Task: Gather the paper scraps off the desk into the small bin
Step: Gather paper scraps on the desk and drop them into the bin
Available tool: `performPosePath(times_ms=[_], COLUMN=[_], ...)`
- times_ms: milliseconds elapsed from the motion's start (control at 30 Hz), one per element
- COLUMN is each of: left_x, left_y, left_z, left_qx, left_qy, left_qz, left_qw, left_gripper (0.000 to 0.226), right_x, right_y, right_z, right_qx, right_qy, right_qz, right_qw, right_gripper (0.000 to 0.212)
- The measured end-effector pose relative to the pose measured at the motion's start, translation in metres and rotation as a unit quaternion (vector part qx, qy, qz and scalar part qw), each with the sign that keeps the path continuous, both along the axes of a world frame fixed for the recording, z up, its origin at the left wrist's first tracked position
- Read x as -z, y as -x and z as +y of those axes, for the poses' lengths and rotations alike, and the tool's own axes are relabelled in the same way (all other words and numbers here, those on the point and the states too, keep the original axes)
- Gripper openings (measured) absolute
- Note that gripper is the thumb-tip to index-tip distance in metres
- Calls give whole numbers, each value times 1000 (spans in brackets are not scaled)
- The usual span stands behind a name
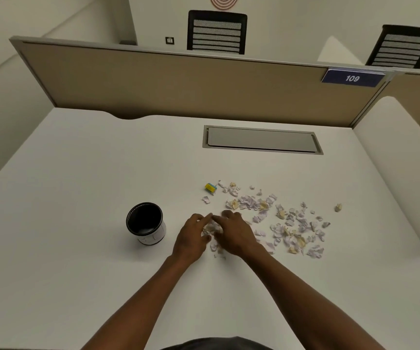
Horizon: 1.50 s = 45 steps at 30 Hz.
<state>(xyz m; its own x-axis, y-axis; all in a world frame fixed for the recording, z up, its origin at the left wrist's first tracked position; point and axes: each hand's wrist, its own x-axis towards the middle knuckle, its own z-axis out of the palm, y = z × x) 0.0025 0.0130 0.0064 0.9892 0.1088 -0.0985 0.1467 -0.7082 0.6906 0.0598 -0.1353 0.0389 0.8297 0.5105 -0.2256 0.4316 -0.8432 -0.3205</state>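
Both hands, left hand and right hand, cup curled fingers around a small heap of paper scraps just right of the small bin; feather-light, loose, they likely need scooping from beneath.

We log pale paper scraps scattered on the white desk; small bin, black-lined, upright, left of them.
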Motion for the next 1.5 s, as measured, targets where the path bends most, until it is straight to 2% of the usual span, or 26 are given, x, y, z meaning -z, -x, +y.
performPosePath(times_ms=[100, 200, 367, 433, 500, 600, 767, 933, 1067, 1133, 1233, 1333, 1500], left_x=[0, 1, 1, -3, -10, -27, -64, -93, -105, -106, -105, -100, -92], left_y=[-2, -3, -1, 0, 1, 5, 17, 33, 49, 54, 61, 63, 63], left_z=[-6, -11, -12, -12, -10, -6, 6, 32, 60, 76, 98, 112, 120], left_qx=[-4, -41, -118, -145, -172, -196, -217, -237, -275, -296, -318, -328, -320], left_qy=[-7, 9, 83, 116, 154, 207, 263, 255, 209, 192, 170, 138, 75], left_qz=[-27, -47, -71, -63, -57, -59, -99, -149, -176, -167, -149, -127, -87], left_qw=[1000, 998, 987, 981, 971, 957, 935, 926, 922, 921, 921, 926, 941], left_gripper=[40, 21, 17, 18, 20, 22, 21, 25, 25, 18, 20, 23, 20], right_x=[1, 4, 0, -4, -11, -26, -47, -67, -79, -83, -83, -79, -74], right_y=[-1, -3, -11, -14, -17, -19, -19, -15, -9, -7, -4, -3, 4], right_z=[5, 6, -1, -4, -5, -6, 6, 38, 72, 91, 118, 137, 151], right_qx=[9, 35, 60, 81, 111, 127, 104, 56, 29, 21, 29, 46, 28], right_qy=[-35, -73, -164, -205, -258, -368, -458, -491, -494, -489, -469, -426, -334], right_qz=[-19, -3, 19, 54, 129, 247, 327, 365, 390, 397, 390, 335, 191], right_qw=[999, 997, 984, 974, 951, 887, 820, 789, 776, 776, 792, 839, 923], right_gripper=[23, 22, 17, 19, 18, 16, 17, 20, 21, 19, 16, 16, 17])
